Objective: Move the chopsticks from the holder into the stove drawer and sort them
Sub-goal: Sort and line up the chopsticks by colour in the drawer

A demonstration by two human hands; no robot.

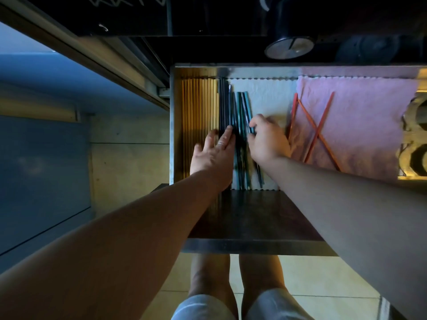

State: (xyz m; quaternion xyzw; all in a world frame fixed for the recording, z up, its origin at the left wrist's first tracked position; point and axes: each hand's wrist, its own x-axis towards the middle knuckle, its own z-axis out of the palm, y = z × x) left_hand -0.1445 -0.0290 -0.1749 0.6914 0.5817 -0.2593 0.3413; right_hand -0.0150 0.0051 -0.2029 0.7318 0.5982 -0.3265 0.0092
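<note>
The stove drawer (pixel 254 70) is pulled out below me. Several tan wooden chopsticks (pixel 199 105) lie side by side along its left wall. Right of them lie black chopsticks (pixel 223 105), then teal chopsticks (pixel 242 107) on a white cloth (pixel 265 98). Three red chopsticks (pixel 316 128) lie crossed on a pink cloth (pixel 360 116). My left hand (pixel 213 153) rests flat, fingers spread, on the black chopsticks. My right hand (pixel 265 137) has its fingertips pinched on a teal chopstick at the right edge of that group. No holder is in view.
A round stove knob (pixel 288 47) sits on the dark panel above the drawer. Shiny round objects (pixel 416 144) fill the drawer's right end. The drawer's dark front panel (pixel 254 218) is near my legs, over a tiled floor. A cabinet stands at the left.
</note>
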